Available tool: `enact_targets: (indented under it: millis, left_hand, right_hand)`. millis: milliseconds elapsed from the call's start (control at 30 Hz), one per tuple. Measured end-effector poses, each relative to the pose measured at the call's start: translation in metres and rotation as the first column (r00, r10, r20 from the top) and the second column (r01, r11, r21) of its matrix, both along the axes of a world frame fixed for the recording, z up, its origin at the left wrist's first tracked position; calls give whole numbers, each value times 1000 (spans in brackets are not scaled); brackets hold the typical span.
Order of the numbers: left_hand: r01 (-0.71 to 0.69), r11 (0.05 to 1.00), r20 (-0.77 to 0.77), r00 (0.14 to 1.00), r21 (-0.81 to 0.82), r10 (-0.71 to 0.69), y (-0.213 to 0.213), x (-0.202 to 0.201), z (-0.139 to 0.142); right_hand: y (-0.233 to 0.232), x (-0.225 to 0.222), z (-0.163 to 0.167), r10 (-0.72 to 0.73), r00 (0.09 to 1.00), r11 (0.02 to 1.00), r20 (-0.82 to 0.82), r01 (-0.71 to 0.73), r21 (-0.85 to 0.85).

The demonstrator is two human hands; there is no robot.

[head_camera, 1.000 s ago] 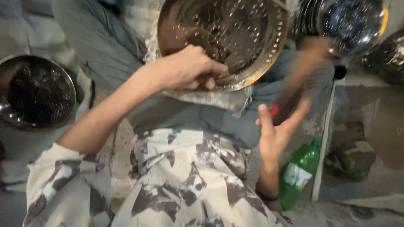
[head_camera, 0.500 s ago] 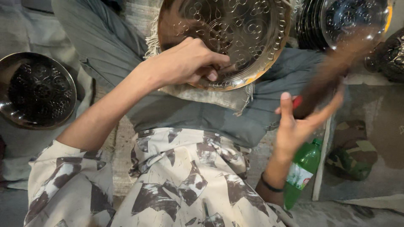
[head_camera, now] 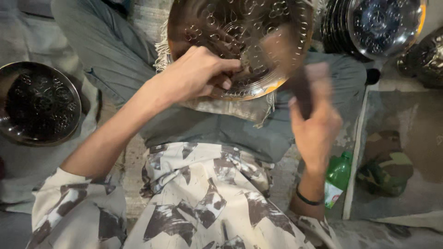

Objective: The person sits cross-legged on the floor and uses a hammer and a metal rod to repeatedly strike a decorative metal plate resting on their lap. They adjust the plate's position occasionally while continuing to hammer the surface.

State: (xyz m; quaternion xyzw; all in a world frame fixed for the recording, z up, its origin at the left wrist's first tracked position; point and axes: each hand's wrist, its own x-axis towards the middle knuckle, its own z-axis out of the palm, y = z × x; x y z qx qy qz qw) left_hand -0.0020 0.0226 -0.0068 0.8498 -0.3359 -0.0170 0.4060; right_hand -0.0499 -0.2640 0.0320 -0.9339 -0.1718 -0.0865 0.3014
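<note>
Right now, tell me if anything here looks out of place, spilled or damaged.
Nothing looks spilled or broken. The green bottle lies on its side by the right hand's wrist. The left hand rests on the patterned metal plate; the dark tool in the right hand is motion-blurred.

Engraved metal plate [head_camera: 240, 41] far centre, resting on a cloth [head_camera: 230, 108] across the lap, with left hand [head_camera: 198, 74] on its near rim and right hand [head_camera: 316, 122], gripping a blurred tool [head_camera: 295, 87], just right of it. Second plate [head_camera: 39, 103] well apart at far left. Stacked plates [head_camera: 378, 25] far right; bottle [head_camera: 337, 177] near right, beside the right wrist.
</note>
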Motion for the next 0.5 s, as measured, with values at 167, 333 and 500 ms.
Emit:
enact_targets:
  millis: [167,333,500]
  left_hand:
    - [-162,986,-64,984,24,163,-1,-15,-5]
    - [-403,907,-41,915,-123,401,-7,-43,-8]
    - [-625,756,-82,778,-195,623,-22,-63,-15]
  right_hand:
    - [-4,19,12,212,977,936,0,-202,-289]
    - [6,42,23,-149,943,915,-299,246,319]
    - [15,62,33,326,922,944,209,-308,-115]
